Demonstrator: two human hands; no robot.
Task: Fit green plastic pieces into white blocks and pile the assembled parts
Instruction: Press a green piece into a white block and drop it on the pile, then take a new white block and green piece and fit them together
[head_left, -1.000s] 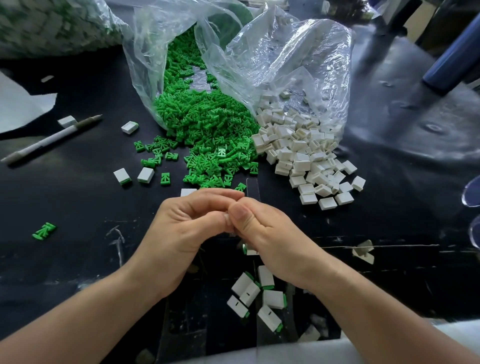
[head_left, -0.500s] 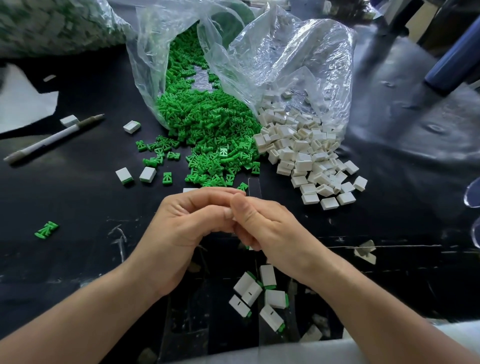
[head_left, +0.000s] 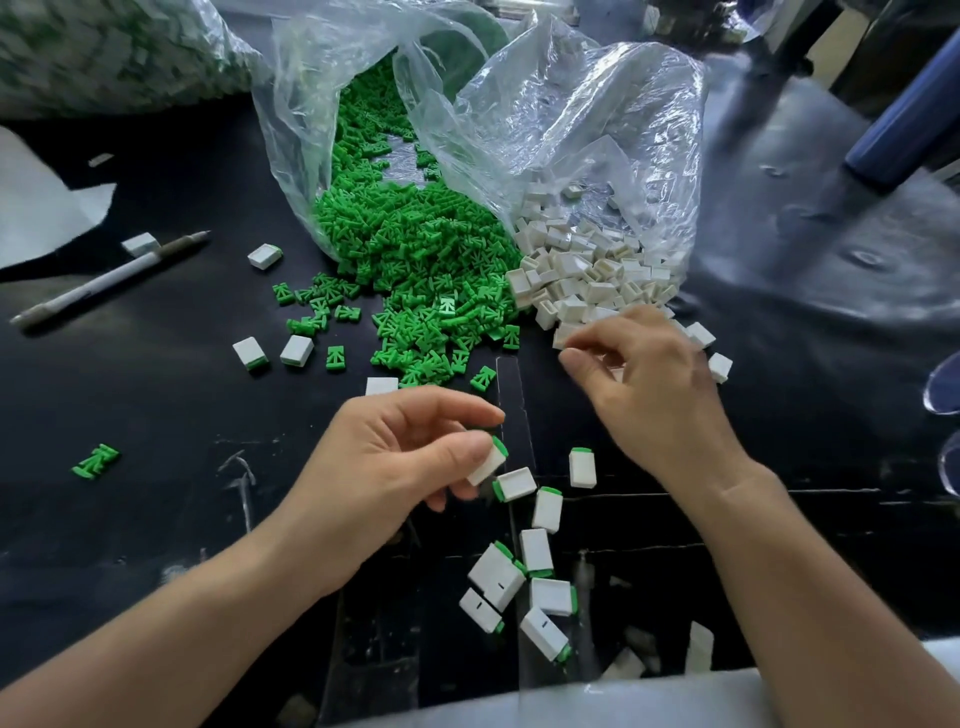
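Bottom centre of frame, nearest us: loose pile of assembled white-and-green parts on the black table, scattered rather than stacked.

Just above it, our left hand pinches one finished white block with a green end between thumb and fingertips. The block is tilted and hangs over the top of the pile.

Further up, right of centre, our right hand sits at the near fringe of the heap of small white plastic blocks, fingers curled toward the thumb. We can't tell whether a block is pinched; the fingers hide it.

Left of that heap and touching it is the heap of small green plastic pieces. Both spill from crumpled clear plastic bags at top centre. White pen at far left, out of play.

Step in hand, as we read it: drop the finished one and fetch the next block.
- Release low, so it lands on the pile and doesn't skid off the near edge.
- Take a single block from the fringe, open side up, so no reorienting.
- Left hand then picks a green piece from the near stragglers, not the deep heap.
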